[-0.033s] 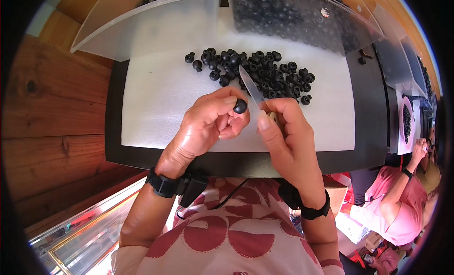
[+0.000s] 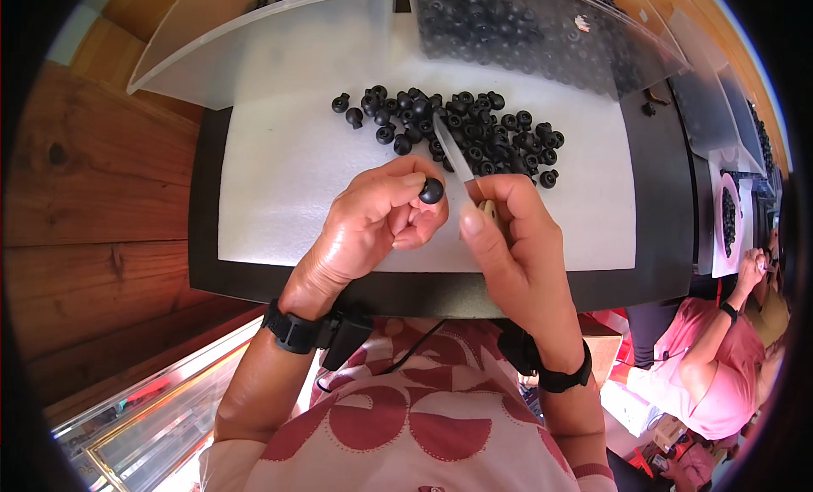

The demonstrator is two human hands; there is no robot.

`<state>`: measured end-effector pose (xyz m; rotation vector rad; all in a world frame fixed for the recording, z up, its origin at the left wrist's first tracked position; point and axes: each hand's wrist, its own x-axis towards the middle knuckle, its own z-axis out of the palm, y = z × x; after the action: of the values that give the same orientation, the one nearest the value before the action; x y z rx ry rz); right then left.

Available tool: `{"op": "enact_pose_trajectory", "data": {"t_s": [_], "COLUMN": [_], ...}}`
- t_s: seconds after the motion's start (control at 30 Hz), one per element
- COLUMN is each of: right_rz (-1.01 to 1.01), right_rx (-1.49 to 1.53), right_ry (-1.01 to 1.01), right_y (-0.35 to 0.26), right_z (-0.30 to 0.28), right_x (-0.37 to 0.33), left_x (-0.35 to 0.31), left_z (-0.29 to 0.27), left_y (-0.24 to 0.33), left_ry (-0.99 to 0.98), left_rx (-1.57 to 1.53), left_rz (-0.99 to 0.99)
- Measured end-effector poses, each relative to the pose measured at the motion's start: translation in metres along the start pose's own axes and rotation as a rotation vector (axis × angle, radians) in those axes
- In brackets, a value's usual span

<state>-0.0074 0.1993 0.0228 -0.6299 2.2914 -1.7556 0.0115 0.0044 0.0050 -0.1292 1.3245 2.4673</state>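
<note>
White mat (image 2: pixel 279 179) covers a black tray (image 2: pixel 201 238) (wooden wall (image 2: pixel 93 204) beside).

Your right hand (image 2: pixel 508 238) hides most of the knife (image 2: pixel 453 153): you see only the thin blade and a sliver of pale handle between the fingers. Your left hand (image 2: pixel 377 221) covers the underside of the small black part (image 2: pixel 431 190), so you cannot tell its full shape. In the pile of black parts (image 2: pixel 461 132), the pieces overlap and are too small to tell apart in detail. Behind it, the clear plastic bag (image 2: pixel 525 35) blurs its dark contents, and the picture's top edge cuts it off. At the right rim, the person in pink (image 2: pixel 720 365) is partly cut off, and the plate of dark pieces (image 2: pixel 727 221) beside them is too small to read.
</note>
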Motion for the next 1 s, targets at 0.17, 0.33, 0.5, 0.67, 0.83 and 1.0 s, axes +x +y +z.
{"op": "enact_pose_trajectory", "data": {"t_s": [0.17,0.33,0.5,0.67,0.83,1.0], "right_rz": [0.066,0.094,0.127,0.079,0.132,0.153], "right_rx": [0.129,0.199,0.216,0.133,0.329,0.244], "right_ry": [-0.024,-0.055,-0.043,-0.032,-0.065,-0.093], "right_y": [-0.005,-0.009,0.001,-0.007,-0.005,-0.006], "right_z": [0.007,0.007,0.006,0.006,0.002,0.001], "right_x": [0.006,0.013,0.010,0.010,0.008,0.009], "left_x": [-0.002,-0.002,-0.003,-0.006,-0.007,-0.007], "left_z": [0.004,0.001,0.003,0.006,0.015,0.012], "left_y": [0.003,0.000,-0.001,0.001,0.010,0.005], "left_ry": [0.018,0.048,0.057,0.082,0.025,-0.016], "left_rx": [-0.026,-0.005,0.006,0.056,0.039,0.066], "left_rz": [-0.020,-0.024,-0.065,-0.051,-0.094,-0.044]}}
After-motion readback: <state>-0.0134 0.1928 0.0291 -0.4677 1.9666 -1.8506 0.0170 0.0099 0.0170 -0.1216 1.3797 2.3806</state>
